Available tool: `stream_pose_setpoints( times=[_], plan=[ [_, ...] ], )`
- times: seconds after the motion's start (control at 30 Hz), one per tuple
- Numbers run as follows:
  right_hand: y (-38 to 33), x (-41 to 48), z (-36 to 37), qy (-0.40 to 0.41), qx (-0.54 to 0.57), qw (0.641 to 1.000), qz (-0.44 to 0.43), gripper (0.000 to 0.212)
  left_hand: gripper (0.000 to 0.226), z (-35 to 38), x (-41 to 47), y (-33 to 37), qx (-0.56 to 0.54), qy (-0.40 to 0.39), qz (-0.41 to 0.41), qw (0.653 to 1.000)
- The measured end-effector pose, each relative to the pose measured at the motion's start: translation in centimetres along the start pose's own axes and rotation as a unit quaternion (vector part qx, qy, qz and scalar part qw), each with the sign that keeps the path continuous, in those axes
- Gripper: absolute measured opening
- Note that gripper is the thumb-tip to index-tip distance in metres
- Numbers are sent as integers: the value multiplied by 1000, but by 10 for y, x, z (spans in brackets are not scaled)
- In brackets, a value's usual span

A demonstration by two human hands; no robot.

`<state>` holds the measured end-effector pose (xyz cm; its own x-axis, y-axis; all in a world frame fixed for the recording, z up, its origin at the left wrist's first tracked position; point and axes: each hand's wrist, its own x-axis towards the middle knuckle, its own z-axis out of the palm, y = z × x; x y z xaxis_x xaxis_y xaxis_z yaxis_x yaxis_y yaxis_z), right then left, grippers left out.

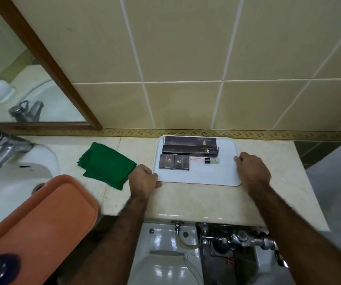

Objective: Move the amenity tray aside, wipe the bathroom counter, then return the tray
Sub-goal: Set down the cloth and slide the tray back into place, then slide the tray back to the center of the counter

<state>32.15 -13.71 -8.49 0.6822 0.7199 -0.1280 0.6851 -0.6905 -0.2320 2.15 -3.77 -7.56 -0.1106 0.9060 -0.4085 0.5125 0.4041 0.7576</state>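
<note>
One white amenity tray (223, 175) sits on the beige counter (196, 200), its far edge up against the tiled wall (186, 58). Your left hand (144, 179) has its fingers curled shut on the tray's near left corner; your right hand (253, 171) closes over the right rim.

Tray contents, all toward the far left half: two long dark boxes (190, 145) stacked edge to edge, two small dark boxes (174, 161) side by side in front of them, one small clear bottle (212, 160) with a black cap lying on its side, and one pale packet (196, 160) between boxes and bottle. Near right half is bare.

One folded green cloth (107, 164) lies on the counter just left of the tray, close to your left hand. Farther left: one sink (5, 182) with one faucet (3, 148), and one orange tray (42, 227) propped over the sink's near edge. One mirror (11, 68) hangs above. A toilet (165, 260) stands below the counter's front edge.
</note>
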Motion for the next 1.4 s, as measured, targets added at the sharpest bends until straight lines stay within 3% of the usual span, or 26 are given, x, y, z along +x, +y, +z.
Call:
stream_pose_setpoints(
  times=[0.07, 0.17, 0.23, 0.27, 0.33, 0.43, 0.53, 0.6, 0.67, 0.73, 0.8, 0.93, 1.0, 1.1, 1.17, 1.27, 1.33, 1.4],
  plan=[
    [-4, 2, -5, 4, -4, 1000, 7, 42, 12, -7, -3, 5, 41, -22, 23, 999],
    [-23, -6, -21, 106, 47, 993, 17, 53, 27, -39, 11, 13, 210, 2, 148, 966],
    [-56, -17, -30, 143, 108, 983, -49, 50, 22, -70, 33, 22, 242, 46, 197, 949],
    [-80, -23, -31, 129, 136, 977, -102, 46, 21, -87, 48, 25, 258, 64, 207, 942],
    [-139, -40, -26, 77, 174, 957, -217, 39, 41, -118, 82, 30, 327, 55, 217, 918],
    [-226, -70, -4, -30, 170, 928, -331, 34, 68, -150, 124, 29, 478, -51, 237, 844],
    [-284, -91, 33, -103, 61, 935, -332, 40, 68, -164, 149, 18, 554, -114, 250, 786],
    [-299, -99, 52, -114, 10, 948, -298, 41, 61, -169, 156, 13, 557, -106, 281, 774],
    [-306, -104, 62, -121, 37, 962, -241, 39, 51, -175, 159, 10, 565, -65, 311, 762],
    [-307, -106, 64, -108, 92, 972, -186, 33, 41, -182, 157, 6, 553, -23, 313, 772],
    [-307, -111, 59, -91, 151, 971, -160, 28, 34, -191, 152, -2, 492, 1, 314, 812],
    [-307, -129, 31, -73, 302, 939, -148, 9, 20, -225, 134, -8, 261, -33, 275, 925],
    [-310, -141, 11, -43, 358, 922, -140, 6, 23, -250, 120, -6, 106, -82, 237, 962],
    [-317, -163, -16, -24, 421, 898, -125, 6, 25, -282, 100, 1, -106, -125, 224, 961],
    [-322, -185, -27, -73, 488, 866, -81, 7, 26, -299, 87, 3, -176, -137, 213, 951],
    [-328, -221, -28, -176, 525, 832, -24, 6, 30, -316, 75, -2, -182, -153, 156, 959],
    [-332, -244, -18, -222, 504, 834, -12, 8, 35, -324, 74, -11, -59, -144, 124, 980],
    [-336, -263, -4, -245, 481, 842, 8, 11, 35, -325, 77, -22, 79, -137, 117, 980]
  ],
)
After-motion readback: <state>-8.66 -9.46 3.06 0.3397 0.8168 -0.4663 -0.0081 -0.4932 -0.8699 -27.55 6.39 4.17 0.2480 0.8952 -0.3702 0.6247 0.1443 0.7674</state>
